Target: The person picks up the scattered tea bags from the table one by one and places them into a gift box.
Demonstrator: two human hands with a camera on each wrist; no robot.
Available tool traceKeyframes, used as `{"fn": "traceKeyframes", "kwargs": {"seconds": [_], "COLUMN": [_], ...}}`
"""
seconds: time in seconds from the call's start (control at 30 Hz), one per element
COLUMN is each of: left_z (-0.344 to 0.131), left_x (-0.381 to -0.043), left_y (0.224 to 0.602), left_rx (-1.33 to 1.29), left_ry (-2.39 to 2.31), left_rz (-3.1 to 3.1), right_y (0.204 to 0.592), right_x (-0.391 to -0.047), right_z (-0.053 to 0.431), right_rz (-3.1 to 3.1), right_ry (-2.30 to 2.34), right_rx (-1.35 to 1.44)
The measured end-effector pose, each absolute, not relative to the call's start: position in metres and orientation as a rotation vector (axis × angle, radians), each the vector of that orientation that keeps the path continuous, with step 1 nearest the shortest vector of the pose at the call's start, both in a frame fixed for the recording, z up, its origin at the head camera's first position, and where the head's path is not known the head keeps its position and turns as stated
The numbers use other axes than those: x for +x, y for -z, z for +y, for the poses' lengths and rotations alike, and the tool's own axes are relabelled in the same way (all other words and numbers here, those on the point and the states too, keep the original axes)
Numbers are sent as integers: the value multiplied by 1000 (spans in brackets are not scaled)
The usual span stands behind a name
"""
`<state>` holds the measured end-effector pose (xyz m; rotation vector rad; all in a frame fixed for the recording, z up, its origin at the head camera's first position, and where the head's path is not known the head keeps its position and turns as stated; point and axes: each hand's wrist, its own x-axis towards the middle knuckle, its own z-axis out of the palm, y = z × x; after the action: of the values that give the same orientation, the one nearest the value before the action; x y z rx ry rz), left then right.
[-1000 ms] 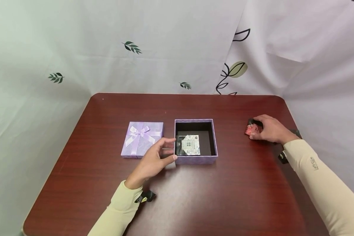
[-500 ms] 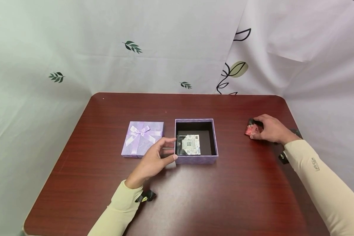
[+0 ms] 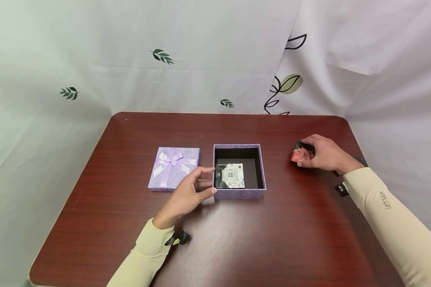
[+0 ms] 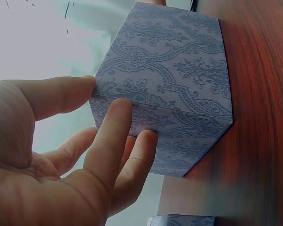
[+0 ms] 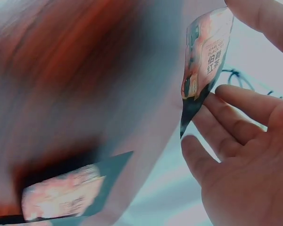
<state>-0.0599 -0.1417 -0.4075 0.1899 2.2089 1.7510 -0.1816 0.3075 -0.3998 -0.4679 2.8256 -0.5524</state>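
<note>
My right hand (image 3: 328, 153) pinches a red-and-black tea sachet (image 3: 300, 155) near the table's right side. In the right wrist view the tea sachet (image 5: 205, 61) is seen almost edge-on, between thumb and fingers. Left of centre, my left hand (image 3: 186, 195) touches the near left corner of a purple gift box (image 3: 240, 194), open at the top. Its thumb (image 4: 61, 96) lies at the front rim, and fingers press the left side of the patterned box (image 4: 174, 66). A pale floral sachet with a black edge (image 3: 231, 175) lies inside on the left.
The purple lid with a ribbon bow (image 3: 170, 167) lies left of the box. Dark red table (image 3: 273, 239), with pale curtains (image 3: 186, 24) hanging behind and at the sides. A second reddish patch (image 5: 61, 195) shows low in the right wrist view; whether sachet or reflection, I cannot tell.
My right hand has shifted slightly left and away from me with the tea sachet. The left hand, box and lid stay where they were.
</note>
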Motion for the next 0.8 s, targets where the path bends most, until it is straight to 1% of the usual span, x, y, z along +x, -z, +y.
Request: {"fn": "traceKeyframes", "kwargs": {"seconds": [0.4,0.8], "left_z": [-142,-142], "left_x": [-60,-60], "left_y": [407,408], "left_rx": [190,194], "left_ry": [-1752,-1733], "left_rz": [2214,2234], "right_y": [370,335], "right_x": [-177,-169], "right_z": [280,237], "right_rz": [2872,2874], "right_ry": [510,527], "right_rx": [-659,-796]}}
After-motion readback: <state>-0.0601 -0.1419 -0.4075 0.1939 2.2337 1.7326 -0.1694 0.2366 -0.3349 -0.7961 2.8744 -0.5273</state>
